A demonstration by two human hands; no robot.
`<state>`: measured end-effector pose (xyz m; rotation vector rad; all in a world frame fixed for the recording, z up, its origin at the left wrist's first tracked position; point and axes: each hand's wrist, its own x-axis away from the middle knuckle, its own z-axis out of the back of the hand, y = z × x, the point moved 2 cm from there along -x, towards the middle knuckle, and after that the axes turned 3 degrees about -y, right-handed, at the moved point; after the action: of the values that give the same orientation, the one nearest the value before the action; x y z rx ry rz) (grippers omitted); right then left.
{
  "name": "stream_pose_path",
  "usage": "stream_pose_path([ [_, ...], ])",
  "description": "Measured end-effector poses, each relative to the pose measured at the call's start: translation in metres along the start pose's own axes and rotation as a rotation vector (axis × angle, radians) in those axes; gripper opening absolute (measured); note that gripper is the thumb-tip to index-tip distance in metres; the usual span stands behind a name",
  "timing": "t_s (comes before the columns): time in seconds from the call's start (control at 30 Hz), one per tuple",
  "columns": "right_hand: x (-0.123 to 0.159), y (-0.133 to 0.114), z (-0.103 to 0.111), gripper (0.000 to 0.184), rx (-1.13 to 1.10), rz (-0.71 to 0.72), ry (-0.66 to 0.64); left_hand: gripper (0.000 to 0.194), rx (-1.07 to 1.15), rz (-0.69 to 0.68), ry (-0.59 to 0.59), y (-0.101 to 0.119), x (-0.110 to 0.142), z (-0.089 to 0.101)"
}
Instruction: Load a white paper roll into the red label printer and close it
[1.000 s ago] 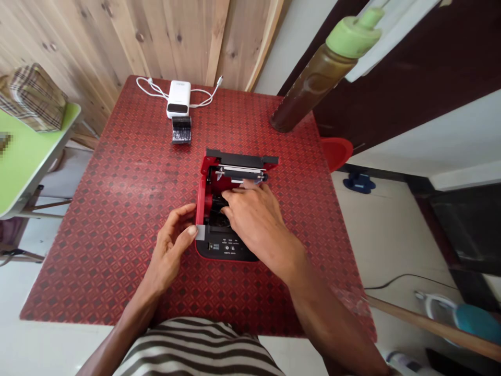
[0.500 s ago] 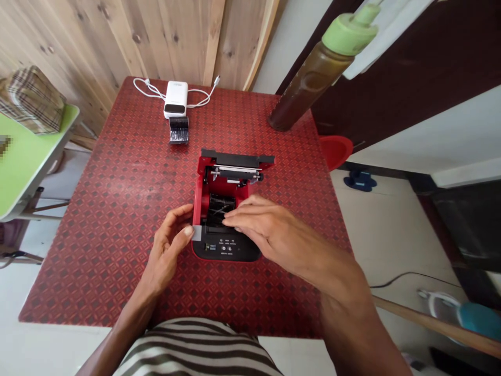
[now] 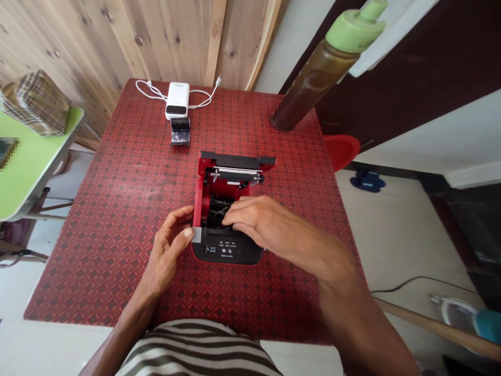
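A small red-and-black printer (image 3: 229,255) stands in front of me with its lid (image 3: 238,158) raised. My left hand (image 3: 172,243) holds its left side, the thumb on the front corner beside a grey patch and the fingers curled along the wall. In the open compartment lies a black, shiny roll (image 3: 219,206) with pale streaks. My right hand (image 3: 260,219) reaches in from the right, its fingers bent together at the roll. The fingertips are partly hidden, and the hand covers the compartment's right side.
On the red patterned table (image 3: 129,177) lie a white power bank (image 3: 178,99) with a white cable and a small black roll (image 3: 180,131). A tall brown bottle (image 3: 313,83) with a green cap stands back right. At left is a green table (image 3: 35,156) with a plaid bag (image 3: 39,102).
My right hand's fingers have bent further and point down more into the compartment. The left hand keeps its hold on the printer. The whole view has shifted slightly.
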<state>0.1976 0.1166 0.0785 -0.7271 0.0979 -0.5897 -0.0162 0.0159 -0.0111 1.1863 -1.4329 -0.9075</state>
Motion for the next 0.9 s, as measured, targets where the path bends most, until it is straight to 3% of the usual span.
stream_pose_path([
  [0.13,-0.003,-0.001,0.001,0.04,0.009,0.033,0.014,0.055,-0.009,-0.001,0.004,-0.001,0.0,0.0],
  [0.33,0.02,-0.005,-0.009,0.026,0.014,0.041,0.419,0.053,-0.035,-0.003,-0.014,0.009,-0.003,0.003],
  [0.4,0.029,-0.01,-0.018,0.022,0.06,0.036,0.526,0.053,-0.111,-0.059,0.023,0.022,-0.011,0.005],
  [0.47,0.036,-0.016,-0.029,0.021,0.129,0.03,0.597,0.053,-0.206,-0.197,0.067,0.04,-0.027,0.004],
  [0.6,0.044,-0.027,-0.049,0.026,0.31,0.018,0.667,0.046,-0.279,-0.429,0.035,0.075,-0.066,-0.007],
  [0.7,0.048,-0.032,-0.057,0.026,0.479,0.029,0.721,0.036,-0.33,-0.443,0.047,0.089,-0.087,-0.018],
  [0.8,0.051,-0.034,-0.06,0.024,0.576,0.034,0.771,0.036,-0.335,-0.419,0.093,0.092,-0.087,-0.024],
  [0.9,0.055,-0.035,-0.062,0.028,0.578,0.033,0.768,0.023,-0.316,-0.355,0.061,0.085,-0.071,-0.024],
])
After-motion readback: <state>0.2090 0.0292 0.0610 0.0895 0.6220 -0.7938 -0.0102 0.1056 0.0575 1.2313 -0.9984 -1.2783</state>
